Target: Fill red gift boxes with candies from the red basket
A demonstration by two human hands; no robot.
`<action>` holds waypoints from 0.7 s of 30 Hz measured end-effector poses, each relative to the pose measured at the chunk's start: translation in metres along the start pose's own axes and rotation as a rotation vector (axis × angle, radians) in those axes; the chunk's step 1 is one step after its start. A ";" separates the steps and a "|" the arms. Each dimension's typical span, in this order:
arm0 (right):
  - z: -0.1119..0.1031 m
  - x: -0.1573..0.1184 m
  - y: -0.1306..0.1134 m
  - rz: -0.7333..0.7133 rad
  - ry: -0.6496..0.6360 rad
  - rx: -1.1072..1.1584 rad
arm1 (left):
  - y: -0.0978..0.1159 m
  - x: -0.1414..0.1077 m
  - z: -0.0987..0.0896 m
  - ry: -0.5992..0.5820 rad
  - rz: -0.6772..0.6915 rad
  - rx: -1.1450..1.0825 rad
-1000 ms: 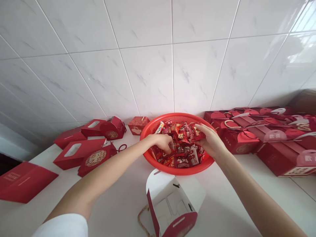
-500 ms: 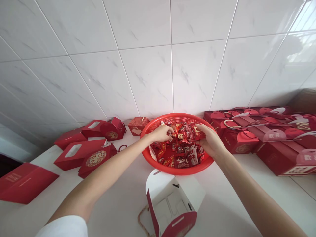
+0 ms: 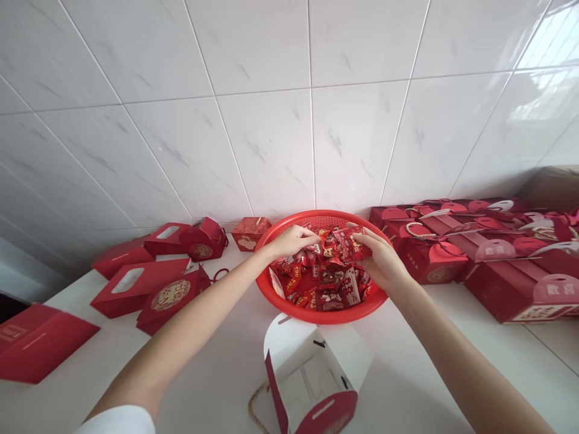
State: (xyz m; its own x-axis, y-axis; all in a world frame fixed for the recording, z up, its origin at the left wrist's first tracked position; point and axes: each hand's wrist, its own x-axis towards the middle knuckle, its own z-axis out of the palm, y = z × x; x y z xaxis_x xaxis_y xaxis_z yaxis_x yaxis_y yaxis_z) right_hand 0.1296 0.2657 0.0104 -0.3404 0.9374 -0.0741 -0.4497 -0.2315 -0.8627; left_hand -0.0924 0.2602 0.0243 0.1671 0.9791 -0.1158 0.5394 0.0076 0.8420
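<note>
A red plastic basket (image 3: 323,317) full of small red wrapped candy packets (image 3: 332,299) stands in front of me. Over its right side my right hand (image 3: 381,258) grips a red candy packet (image 3: 351,243) between thumb and fingers. My left hand (image 3: 292,241) reaches in from the left, its thumb and fingers pinched on a small candy packet (image 3: 315,247) that they partly hide. Nearer to me sits an open gift box (image 3: 312,380), white inside and dark red outside, with its flaps spread and a rope handle (image 3: 256,405) at its left.
Several red gift boxes (image 3: 436,262) are packed together on the right. More red boxes (image 3: 169,295) lie on the left, and a small patterned red box (image 3: 251,233) is just behind the basket's left edge. A white tiled wall (image 3: 266,138) rises behind the white table (image 3: 212,374).
My right hand has lifted a red packet, now facing me, slightly toward the basket's middle. The left hand's fingers have closed together over the packets. The view has shifted slightly.
</note>
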 end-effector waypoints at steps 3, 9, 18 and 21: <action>-0.002 0.001 0.001 -0.008 0.002 0.000 | 0.007 -0.004 0.004 0.029 -0.022 -0.138; 0.000 -0.002 0.000 0.007 -0.023 -0.050 | 0.012 -0.009 0.005 0.044 -0.044 -0.262; 0.002 -0.004 -0.003 0.021 -0.061 -0.048 | 0.017 -0.011 0.017 0.030 0.156 -0.340; 0.002 -0.003 -0.003 0.032 -0.094 -0.028 | 0.020 -0.010 0.020 0.053 0.183 -0.335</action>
State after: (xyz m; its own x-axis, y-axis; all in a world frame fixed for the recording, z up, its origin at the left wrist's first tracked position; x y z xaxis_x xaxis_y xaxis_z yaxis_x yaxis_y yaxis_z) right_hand 0.1308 0.2632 0.0143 -0.4307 0.9008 -0.0555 -0.4143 -0.2520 -0.8745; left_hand -0.0667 0.2470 0.0321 0.1879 0.9795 0.0727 0.2039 -0.1113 0.9726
